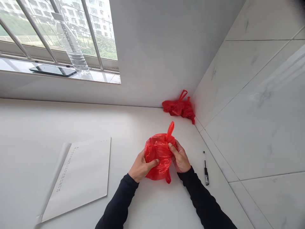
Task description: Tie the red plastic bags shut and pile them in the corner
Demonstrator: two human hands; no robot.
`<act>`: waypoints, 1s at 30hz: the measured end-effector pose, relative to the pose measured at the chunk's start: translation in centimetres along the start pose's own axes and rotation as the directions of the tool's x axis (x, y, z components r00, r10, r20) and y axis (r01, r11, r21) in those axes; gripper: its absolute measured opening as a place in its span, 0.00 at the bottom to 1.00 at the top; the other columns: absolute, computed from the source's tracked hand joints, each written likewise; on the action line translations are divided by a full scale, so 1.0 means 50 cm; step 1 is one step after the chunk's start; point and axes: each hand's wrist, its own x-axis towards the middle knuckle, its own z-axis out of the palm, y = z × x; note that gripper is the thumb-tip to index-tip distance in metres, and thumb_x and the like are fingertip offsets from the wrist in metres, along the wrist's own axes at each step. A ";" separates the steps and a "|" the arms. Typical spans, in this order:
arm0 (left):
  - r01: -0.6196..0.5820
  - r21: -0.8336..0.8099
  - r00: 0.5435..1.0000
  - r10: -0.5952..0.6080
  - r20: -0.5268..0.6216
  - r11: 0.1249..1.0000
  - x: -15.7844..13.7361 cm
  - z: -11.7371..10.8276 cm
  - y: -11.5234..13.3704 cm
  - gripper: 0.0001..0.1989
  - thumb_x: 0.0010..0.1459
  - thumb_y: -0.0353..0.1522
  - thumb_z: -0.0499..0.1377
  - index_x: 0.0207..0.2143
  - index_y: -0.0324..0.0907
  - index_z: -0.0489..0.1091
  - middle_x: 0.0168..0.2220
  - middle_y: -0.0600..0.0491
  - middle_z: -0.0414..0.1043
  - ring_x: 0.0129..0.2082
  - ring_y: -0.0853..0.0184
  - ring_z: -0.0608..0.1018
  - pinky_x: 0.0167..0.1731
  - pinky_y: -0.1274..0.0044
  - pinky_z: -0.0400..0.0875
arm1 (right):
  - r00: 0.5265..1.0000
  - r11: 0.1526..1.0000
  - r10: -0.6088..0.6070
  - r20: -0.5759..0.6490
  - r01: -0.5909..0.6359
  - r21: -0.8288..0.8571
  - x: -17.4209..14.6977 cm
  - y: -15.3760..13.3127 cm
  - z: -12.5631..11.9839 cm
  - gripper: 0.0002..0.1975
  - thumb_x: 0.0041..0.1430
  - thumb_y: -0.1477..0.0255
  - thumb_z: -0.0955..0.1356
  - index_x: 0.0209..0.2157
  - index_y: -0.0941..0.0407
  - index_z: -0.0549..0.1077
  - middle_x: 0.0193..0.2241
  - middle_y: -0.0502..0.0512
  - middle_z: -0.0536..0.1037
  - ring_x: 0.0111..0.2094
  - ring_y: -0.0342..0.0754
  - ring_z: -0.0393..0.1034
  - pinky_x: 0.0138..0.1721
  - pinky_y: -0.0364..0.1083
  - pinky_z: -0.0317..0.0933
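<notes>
The left hand (pixel 143 167) and right hand (pixel 180 158), both partly closed, grip a thin, glossy, crinkled red plastic bag (pixel 156 149) by its sides, over the surface (pixel 128 124) toward its right edge; 2 loops stick out, and its contents cannot be told. Crumpled red plastic (pixel 178 108) fills the far right corner, and beyond the far edge, a clear ridged bottle (pixel 77 60) holds colourless liquid.
</notes>
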 end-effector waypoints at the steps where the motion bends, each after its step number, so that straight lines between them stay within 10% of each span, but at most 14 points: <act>1: -0.009 0.000 1.000 0.009 -0.028 1.000 0.001 0.000 -0.003 0.18 0.51 0.35 0.68 0.44 0.39 0.71 0.39 0.48 0.78 0.39 0.59 0.80 0.40 0.68 0.76 | 1.000 1.000 0.016 0.023 -0.016 0.022 -0.001 -0.002 0.002 0.15 0.63 0.62 0.70 0.49 0.51 0.73 0.46 0.54 0.77 0.48 0.51 0.71 0.52 0.50 0.64; 12: -0.094 -0.116 0.959 0.059 -0.278 0.989 0.014 -0.016 -0.021 0.21 0.52 0.40 0.68 0.45 0.38 0.72 0.44 0.44 0.79 0.45 0.53 0.81 0.41 0.67 0.77 | 0.983 0.999 0.050 0.177 -0.051 -0.001 -0.006 0.007 0.003 0.22 0.60 0.69 0.72 0.55 0.50 0.68 0.40 0.51 0.79 0.40 0.47 0.73 0.43 0.46 0.67; 22: -0.085 0.093 0.996 0.083 0.029 0.992 -0.004 -0.011 0.003 0.24 0.50 0.33 0.67 0.50 0.41 0.69 0.42 0.48 0.76 0.39 0.59 0.78 0.39 0.69 0.75 | 0.998 0.997 -0.055 0.002 0.055 0.059 0.008 0.021 -0.015 0.15 0.58 0.66 0.73 0.47 0.50 0.73 0.45 0.53 0.79 0.46 0.52 0.74 0.46 0.50 0.69; 30: -0.143 -0.003 0.989 0.143 -0.037 0.990 0.008 -0.012 -0.010 0.26 0.53 0.37 0.67 0.52 0.40 0.67 0.50 0.44 0.74 0.48 0.55 0.78 0.47 0.66 0.74 | 0.991 0.987 0.070 0.110 -0.085 0.138 0.000 0.002 0.004 0.20 0.59 0.66 0.73 0.53 0.48 0.70 0.49 0.53 0.78 0.49 0.53 0.74 0.53 0.53 0.68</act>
